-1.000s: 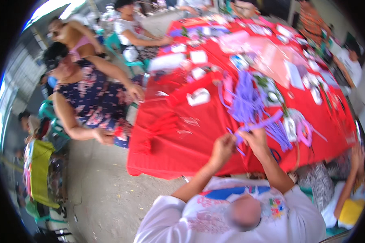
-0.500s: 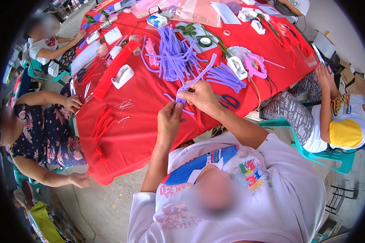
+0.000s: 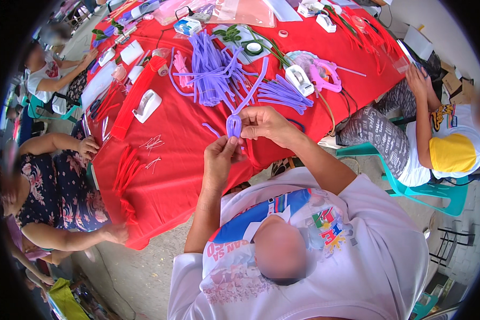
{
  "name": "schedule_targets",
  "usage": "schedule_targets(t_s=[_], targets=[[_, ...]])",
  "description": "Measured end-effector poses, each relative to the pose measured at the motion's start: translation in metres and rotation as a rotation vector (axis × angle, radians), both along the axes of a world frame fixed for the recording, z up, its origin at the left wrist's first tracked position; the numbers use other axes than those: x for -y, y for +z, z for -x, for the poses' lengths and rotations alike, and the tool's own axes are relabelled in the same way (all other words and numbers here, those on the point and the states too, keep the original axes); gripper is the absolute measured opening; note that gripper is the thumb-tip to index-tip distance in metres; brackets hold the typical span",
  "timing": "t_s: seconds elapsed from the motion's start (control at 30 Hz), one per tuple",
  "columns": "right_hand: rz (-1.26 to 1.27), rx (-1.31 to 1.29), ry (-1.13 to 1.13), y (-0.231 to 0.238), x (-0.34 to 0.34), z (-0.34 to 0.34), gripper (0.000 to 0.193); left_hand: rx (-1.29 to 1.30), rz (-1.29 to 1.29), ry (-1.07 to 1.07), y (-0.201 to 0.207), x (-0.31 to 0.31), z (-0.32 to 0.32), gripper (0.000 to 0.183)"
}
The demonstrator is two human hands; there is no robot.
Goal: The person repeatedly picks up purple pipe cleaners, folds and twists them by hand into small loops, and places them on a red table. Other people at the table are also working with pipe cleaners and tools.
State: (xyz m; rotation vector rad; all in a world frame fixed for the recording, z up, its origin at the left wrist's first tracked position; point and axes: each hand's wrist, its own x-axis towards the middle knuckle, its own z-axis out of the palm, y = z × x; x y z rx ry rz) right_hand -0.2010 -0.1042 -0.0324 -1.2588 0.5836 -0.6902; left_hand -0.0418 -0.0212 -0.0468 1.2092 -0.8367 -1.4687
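Between my hands is a small bundle of purple pipe cleaners (image 3: pixel 233 126), bent into upright loops, with two long ends spreading in a V above. My left hand (image 3: pixel 218 159) pinches the base of the loops between thumb and fingers. At the right side of the loops, my right hand (image 3: pixel 265 128) is closed, its thumb and fingertips against the purple stems. A short purple end sticks out to the left. Just beyond lies a large pile of purple pipe cleaners (image 3: pixel 210 77), and a smaller purple bunch (image 3: pixel 284 95) rests to its right.
A red cloth (image 3: pixel 181 160) covers the table. Around the piles are white tape dispensers (image 3: pixel 146 105) (image 3: pixel 300 80), green tape (image 3: pixel 254 48), a pink glue gun (image 3: pixel 325 76) and red pipe cleaners (image 3: pixel 127 170). Co-workers sit at left and right; one hand (image 3: pixel 114 233) is at the table's left edge.
My right hand has shifted from the top of the bundle to its right side, uncovering the purple loops. The view has shifted slightly. My left hand keeps its pinch at the base.
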Motion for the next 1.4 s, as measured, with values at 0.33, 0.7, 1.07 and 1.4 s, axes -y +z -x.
schedule_targets(t_s=[0.33, 0.7, 1.07, 1.4], targets=[[-0.017, 0.021, -0.240, -0.021, -0.016, 0.003, 0.010, 0.089, -0.008, -0.009, -0.004, -0.001, 0.022, 0.021], [-0.289, 0.196, 0.171, -0.010, -0.007, 0.020, 0.022, -0.161, -0.133, -0.178, 0.003, -0.012, 0.011, 0.022], [-0.265, 0.156, 0.201, -0.019, -0.004, 0.020, 0.020, -0.151, -0.174, -0.305, 0.008, -0.014, 0.006, 0.027], [-0.018, 0.009, -0.117, -0.018, 0.006, 0.031, 0.032, -0.106, -0.018, -0.142, -0.004, -0.015, 0.001, 0.023]])
